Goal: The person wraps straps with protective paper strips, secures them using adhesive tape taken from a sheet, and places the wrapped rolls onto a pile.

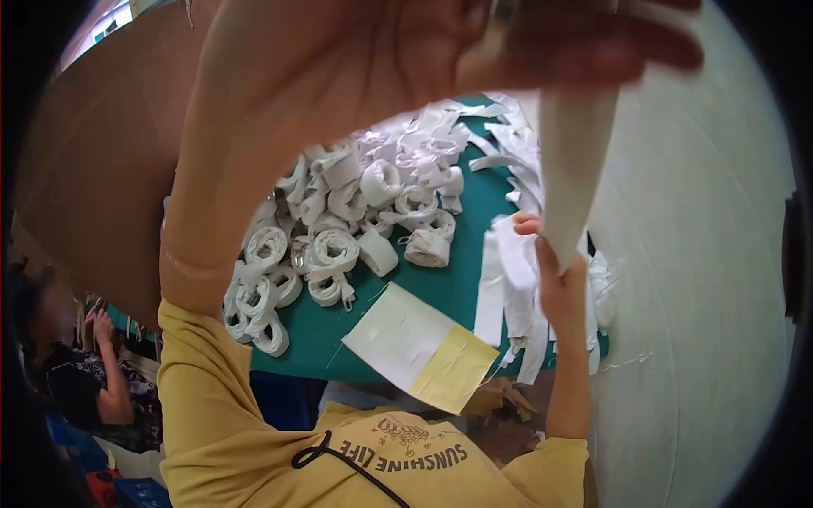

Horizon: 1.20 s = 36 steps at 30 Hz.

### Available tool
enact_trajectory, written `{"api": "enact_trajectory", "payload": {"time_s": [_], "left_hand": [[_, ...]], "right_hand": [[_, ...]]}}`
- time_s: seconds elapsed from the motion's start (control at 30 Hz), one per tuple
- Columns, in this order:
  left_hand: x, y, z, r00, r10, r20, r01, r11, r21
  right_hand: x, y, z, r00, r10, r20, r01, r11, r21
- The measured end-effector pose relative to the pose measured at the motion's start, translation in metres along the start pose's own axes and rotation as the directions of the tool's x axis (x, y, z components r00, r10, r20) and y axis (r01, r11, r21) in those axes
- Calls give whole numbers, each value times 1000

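Strip (577,169) at upper right of frame, lower end pinched in right hand (559,284), grip of left hand (423,55) indiscernible, possibly liable to twisting from slack.

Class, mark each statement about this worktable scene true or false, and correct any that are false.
1. The tabletop is green. True.
2. The left hand appears lower in the view than the right hand. False: the left hand appears higher.
3. In the view, a long white strip spans from the left hand down to the right hand. True.
4. The printed shirt is blue. False: it is yellow.
5. Many white strap rolls lie on the tabletop. True.
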State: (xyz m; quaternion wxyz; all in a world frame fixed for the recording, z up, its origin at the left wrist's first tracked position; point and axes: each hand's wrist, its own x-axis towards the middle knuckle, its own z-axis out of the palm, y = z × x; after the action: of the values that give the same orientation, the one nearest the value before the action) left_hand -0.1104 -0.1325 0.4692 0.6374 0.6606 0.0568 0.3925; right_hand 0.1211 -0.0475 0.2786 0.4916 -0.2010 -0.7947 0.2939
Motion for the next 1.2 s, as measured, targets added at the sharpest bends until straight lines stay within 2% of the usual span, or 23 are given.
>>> {"api": "enact_trajectory", "payload": {"time_s": [0.03,0.1,0.17,0.2,0.27,0.33,0.4,0.47,0.5,0.57,0.6,0.63,0.7,0.73,0.77,0.8,0.9,1.0,1.03,1.1,1.13,1.17,1.2], "left_hand": [[12,12,1,998,24,50,-19,996,-88],[37,36,9,984,80,160,-37,967,-251],[59,57,21,951,148,273,-29,918,-395],[67,64,28,929,182,324,-12,886,-464],[79,66,27,891,220,398,-33,905,-425],[95,72,14,795,115,595,14,978,-207],[112,69,-17,924,361,128,-326,917,-232],[127,54,-42,856,505,-113,-511,858,-41],[132,38,-43,798,556,-232,-499,826,263],[136,-2,-43,724,654,-218,-382,644,663],[138,-23,-38,685,667,-292,-323,638,699],[142,-41,-53,696,682,-225,-287,551,784],[140,-79,-67,679,733,-45,-256,293,921],[128,-94,-57,782,617,-86,-107,269,957],[118,-108,-48,860,490,-138,33,217,976],[113,-135,-55,859,507,72,-173,155,973],[82,-177,-32,972,233,28,-100,300,949],[46,-203,6,991,136,-8,-71,568,820],[38,-206,17,996,71,-53,-10,686,728],[36,-214,28,996,59,-66,4,718,696],[35,-226,28,990,-96,-100,130,890,436],[35,-235,27,966,-247,-82,256,957,139],[35,-239,19,960,-280,17,279,958,61]], "right_hand": [[5,-13,-16,992,113,-59,-111,993,39],[22,-20,-56,989,65,-136,-57,997,58],[36,-23,-101,997,-16,-71,35,964,264],[45,-32,-118,972,-176,-157,193,976,98],[55,-52,-155,971,-54,-235,55,998,1],[46,-66,-174,986,23,-166,-20,1000,18],[29,-80,-180,979,161,125,-168,984,50],[-3,-79,-163,948,273,165,-282,959,29],[-18,-85,-147,929,291,229,-313,948,63],[-40,-108,-113,870,335,362,-427,878,216],[-47,-123,-103,828,356,433,-511,796,324],[-51,-128,-99,827,366,428,-519,789,329],[-56,-135,-95,939,175,297,-278,894,352],[-59,-137,-94,986,45,162,-89,958,273],[-62,-128,-99,995,-55,82,18,920,393],[-67,-116,-107,990,-142,-13,129,858,497],[-33,-95,-128,983,-176,-59,170,727,665],[-1,-70,-161,969,-119,-216,247,500,830],[3,-62,-163,966,-91,-241,248,580,776],[4,-48,-155,981,-26,-192,171,584,794],[1,-52,-149,982,37,-188,137,548,825],[1,-55,-153,981,50,-189,130,555,822],[3,-57,-157,997,-10,-77,71,519,852]]}}
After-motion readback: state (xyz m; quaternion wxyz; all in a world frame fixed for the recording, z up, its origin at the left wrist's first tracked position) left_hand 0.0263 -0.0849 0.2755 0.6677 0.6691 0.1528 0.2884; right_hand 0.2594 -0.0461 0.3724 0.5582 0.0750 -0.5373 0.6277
